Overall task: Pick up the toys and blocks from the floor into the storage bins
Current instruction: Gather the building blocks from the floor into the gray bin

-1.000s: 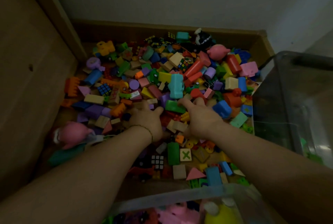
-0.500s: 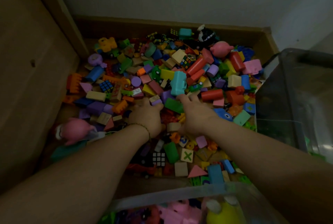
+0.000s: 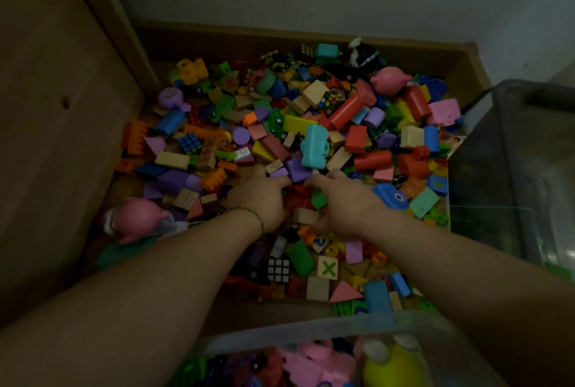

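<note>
A dense pile of coloured blocks and toys (image 3: 311, 125) covers the floor in a corner. My left hand (image 3: 258, 200) and my right hand (image 3: 345, 203) sit side by side in the middle of the pile, fingers curled down into it. Between them are bunched red bricks (image 3: 297, 197), a green block (image 3: 319, 198) and a wooden block (image 3: 305, 215). A teal toy car (image 3: 314, 145) lies just beyond my fingertips. The clear storage bin (image 3: 295, 329) at the bottom edge holds pink and yellow toys.
A second, darker clear bin (image 3: 510, 169) stands at the right. A wooden panel (image 3: 56, 138) walls off the left, a wooden skirting (image 3: 280, 41) the back. Pink soft toys lie at the left (image 3: 137, 218) and at the back (image 3: 390, 78).
Both hands have closed in on each other and curled deeper into the pile. Blocks between and around them have shifted; a red cylinder has rolled to the right of the teal car.
</note>
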